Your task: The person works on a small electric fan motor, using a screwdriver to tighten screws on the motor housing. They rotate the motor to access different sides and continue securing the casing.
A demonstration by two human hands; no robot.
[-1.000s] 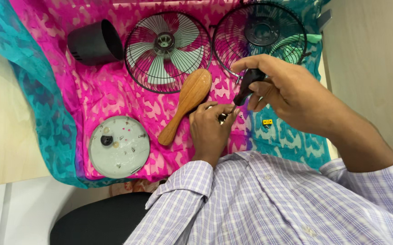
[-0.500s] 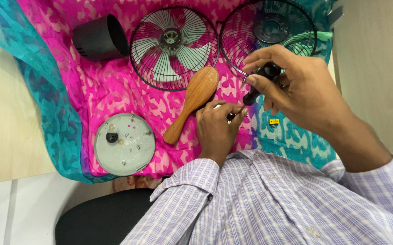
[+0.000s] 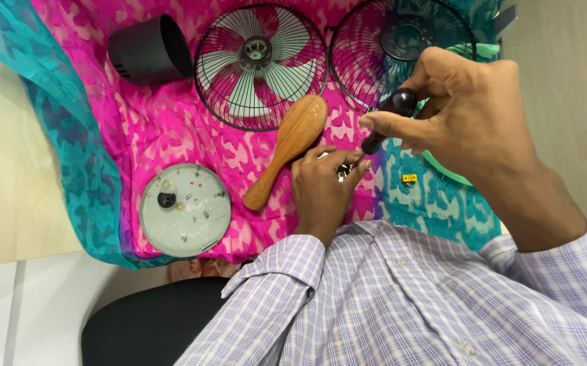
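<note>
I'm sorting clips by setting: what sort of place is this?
Probably a makeshift repair spot at a desk: a fan grille and black motor housing lie apart on a pink cloth, with small screws in a round lid.

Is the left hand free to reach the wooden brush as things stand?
Probably not freely: the left hand pinches a small metal part. Still, the wooden brush lies uncovered right beside its fingers on the pink cloth.

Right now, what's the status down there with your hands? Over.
Right hand grips black screwdriver, tip down. Left hand pinches small metal part on pink cloth. Wooden brush just beside left hand; fan grilles behind.
</note>
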